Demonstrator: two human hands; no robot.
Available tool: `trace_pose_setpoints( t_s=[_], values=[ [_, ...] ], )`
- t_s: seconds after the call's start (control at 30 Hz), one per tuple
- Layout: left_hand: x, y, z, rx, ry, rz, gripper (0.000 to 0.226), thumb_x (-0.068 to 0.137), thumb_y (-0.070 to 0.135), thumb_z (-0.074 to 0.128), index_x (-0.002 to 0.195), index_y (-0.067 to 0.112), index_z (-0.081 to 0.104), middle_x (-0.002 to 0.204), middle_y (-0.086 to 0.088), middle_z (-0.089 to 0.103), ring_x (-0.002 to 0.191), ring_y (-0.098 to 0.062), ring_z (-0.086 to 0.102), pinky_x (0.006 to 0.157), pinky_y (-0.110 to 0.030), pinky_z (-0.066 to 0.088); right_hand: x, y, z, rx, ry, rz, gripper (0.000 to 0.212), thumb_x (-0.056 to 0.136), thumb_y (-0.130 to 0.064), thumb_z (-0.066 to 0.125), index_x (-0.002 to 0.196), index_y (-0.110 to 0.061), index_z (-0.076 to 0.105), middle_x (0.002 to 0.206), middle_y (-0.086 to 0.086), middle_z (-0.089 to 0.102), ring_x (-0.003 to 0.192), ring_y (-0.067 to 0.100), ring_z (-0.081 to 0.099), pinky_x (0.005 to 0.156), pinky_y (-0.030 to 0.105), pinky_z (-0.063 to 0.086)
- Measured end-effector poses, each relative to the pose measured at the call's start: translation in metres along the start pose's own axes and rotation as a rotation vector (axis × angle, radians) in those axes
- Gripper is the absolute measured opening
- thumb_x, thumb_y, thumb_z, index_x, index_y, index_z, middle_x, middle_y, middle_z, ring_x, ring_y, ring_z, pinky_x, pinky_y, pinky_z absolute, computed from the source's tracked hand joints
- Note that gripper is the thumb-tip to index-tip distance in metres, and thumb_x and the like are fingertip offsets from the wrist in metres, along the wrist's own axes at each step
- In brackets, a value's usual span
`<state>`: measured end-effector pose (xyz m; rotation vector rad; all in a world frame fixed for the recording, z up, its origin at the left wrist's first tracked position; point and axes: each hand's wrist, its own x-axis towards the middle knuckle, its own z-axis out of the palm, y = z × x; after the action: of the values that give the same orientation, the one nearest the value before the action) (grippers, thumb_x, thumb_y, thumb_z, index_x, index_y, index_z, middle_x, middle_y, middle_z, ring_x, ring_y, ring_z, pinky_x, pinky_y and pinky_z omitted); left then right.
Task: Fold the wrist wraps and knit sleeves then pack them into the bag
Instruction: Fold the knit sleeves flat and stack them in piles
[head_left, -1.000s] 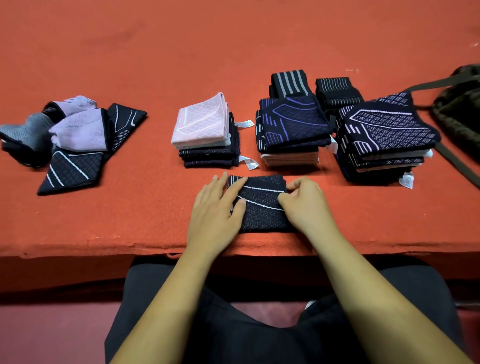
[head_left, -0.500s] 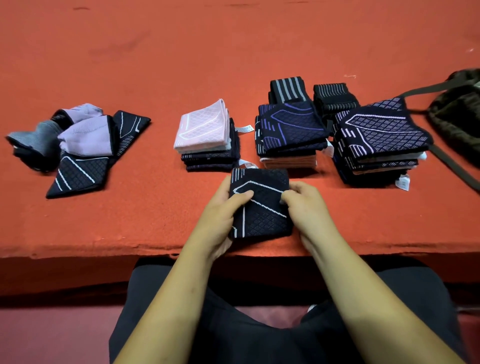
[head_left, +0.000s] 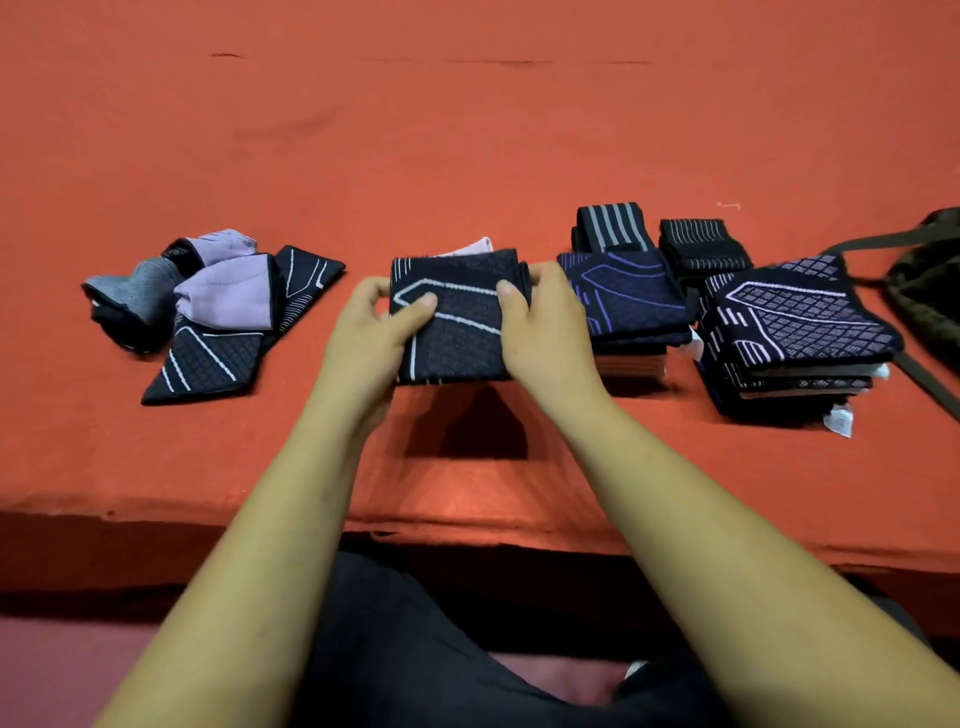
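Observation:
Both my hands hold a folded black knit sleeve (head_left: 460, 322) with white lines, lifted above the table over the stack topped by a pink sleeve (head_left: 475, 246). My left hand (head_left: 371, 325) pinches its left edge, my right hand (head_left: 540, 322) grips its right edge. Two more folded stacks stand to the right: a purple-lined stack (head_left: 623, 301) and a white-patterned stack (head_left: 795, 327). Rolled striped wrist wraps (head_left: 613, 228) lie behind them. An unfolded heap (head_left: 208, 306) of lilac, grey and black sleeves lies at the left. The dark bag (head_left: 930, 280) is at the right edge.
The table (head_left: 467, 130) is covered in orange-red cloth, and its front edge runs just in front of my lap. The bag's strap (head_left: 930, 379) lies on the cloth beside the right stack. The far half of the table is bare cloth.
The folded black sleeve has been picked up off the table near the front edge and carried forward, now over the pink-topped stack. Both hands went with it.

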<state>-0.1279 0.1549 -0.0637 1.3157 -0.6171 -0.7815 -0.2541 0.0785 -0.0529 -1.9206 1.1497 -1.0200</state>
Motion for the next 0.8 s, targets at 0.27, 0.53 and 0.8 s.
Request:
trace_pose_setpoints(
  t_s=[0.27,0.53,0.8],
  values=[
    [0.087,0.014,-0.015,0.287,0.105,0.015,0.033,0.081,0.004,0.062,0.096,0.024,0.040,0.070,-0.005,0.053,0.049,-0.016,0.045,0.044,-0.023,0.032,0.078,-0.011,0.027,-0.113,-0.160,0.069,0.023,0.092,-0.001,0.047,0.113,-0.005,0.040,0.096,0.008,0.050,0.080,0.024,0.046,0.065,0.033,0.034],
    [0.113,-0.026,-0.020,0.823,0.055,0.087,0.014,0.086,0.018,0.070,0.094,0.016,0.058,0.091,-0.001,0.063,0.086,-0.021,0.059,0.071,-0.027,0.040,0.076,0.019,0.048,-0.510,-0.203,0.058,0.037,0.089,-0.002,0.053,0.061,-0.014,0.032,0.083,0.014,0.045,0.085,0.035,0.041,0.069,0.035,0.029],
    [0.078,0.007,-0.133,0.972,0.181,0.085,0.003,0.086,0.017,0.064,0.086,0.014,0.063,0.076,0.001,0.064,0.073,-0.017,0.057,0.064,-0.029,0.042,0.064,-0.054,0.092,-0.351,-0.189,-0.158,0.026,0.086,-0.015,0.047,0.101,0.000,0.063,0.113,0.022,0.057,0.113,0.038,0.049,0.098,0.039,0.040]
  ],
)
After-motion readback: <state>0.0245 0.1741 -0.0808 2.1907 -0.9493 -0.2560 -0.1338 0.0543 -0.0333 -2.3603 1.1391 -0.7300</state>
